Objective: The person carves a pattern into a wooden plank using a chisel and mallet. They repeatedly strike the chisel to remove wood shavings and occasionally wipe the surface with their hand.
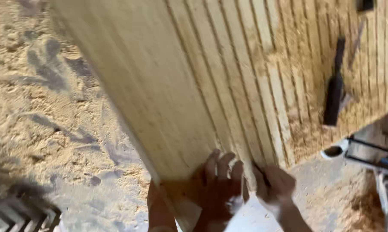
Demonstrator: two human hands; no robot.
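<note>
Nearest the camera, at the bottom edge of the view, the person's left hand [213, 182] lay on the near end of a wide pale wooden board [159, 86], fingers [211, 161] spread flat over its upper face and the thumb side tucked under the edge, so the hand was clamped on the board's end. The forearm below it passed beneath the board's corner. Just beside it, the right hand [275, 184] was closed over the near end of a narrow wooden strip [245, 107], the first in a row of cut strips [297, 77] lying side by side; the grip appeared closed, though the fingertips were hidden and blurred. The board ran away from the camera up and to the left, tilted against the row of strips. Loose sawdust [314, 129] covered the far strips, and a dark, flat, elongated object [334, 92] lay on them, its kind not discernible. The floor [52, 107] to the left was thick with sawdust, bare grey patches showing through. A white round-rimmed item [334, 150] and dark metal framing [374, 152] stood at lower right.
</note>
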